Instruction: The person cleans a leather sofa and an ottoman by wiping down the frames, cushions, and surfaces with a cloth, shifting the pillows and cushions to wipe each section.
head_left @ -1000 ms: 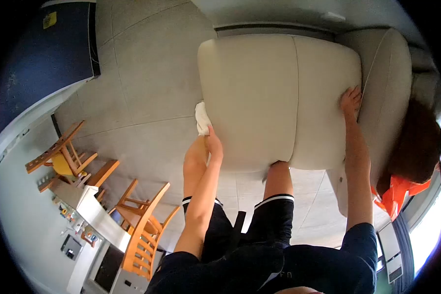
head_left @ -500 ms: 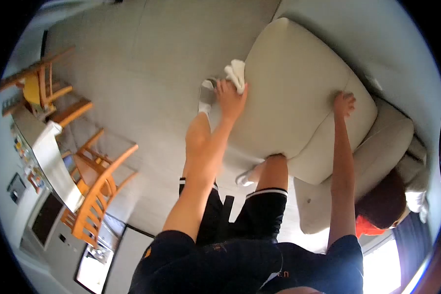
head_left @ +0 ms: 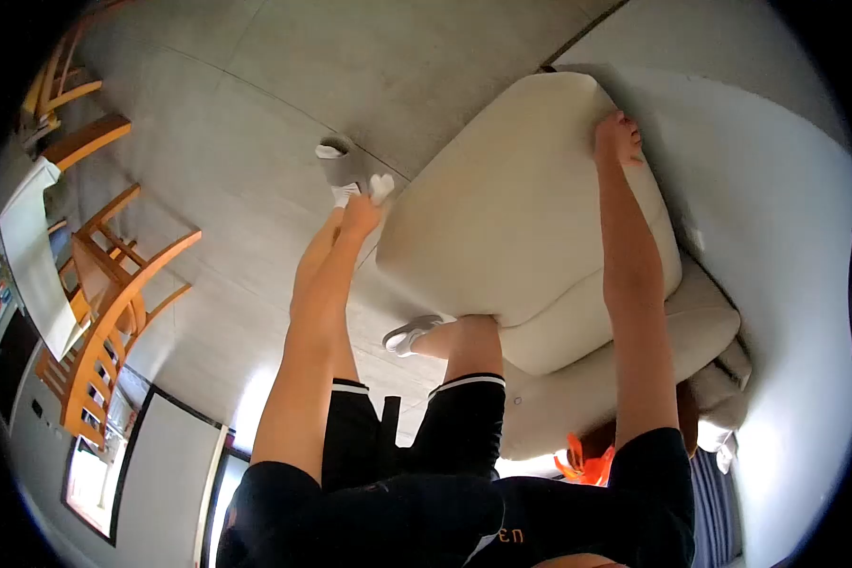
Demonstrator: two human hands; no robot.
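Note:
A beige sofa [head_left: 502,208] fills the middle, its broad padded seat in front of my legs. My left hand [head_left: 359,216] is closed around a crumpled white cloth [head_left: 381,187], off the sofa's left side and close to my slippered foot. Along the sofa's right edge by the wall, my right hand [head_left: 619,138] rests with its fingers curled over the rim. My right knee touches the front of the seat.
Wooden chairs [head_left: 128,293] stand around a table with a white runner [head_left: 33,246] at the left. A pale wall [head_left: 757,218] borders the sofa on the right. An orange item [head_left: 585,464] and a brown cushion lie behind my right arm.
My right hand has slid from the sofa's surface to its far right edge, fingers now curled. My left hand with the cloth has moved left and nearer, away from the sofa's side.

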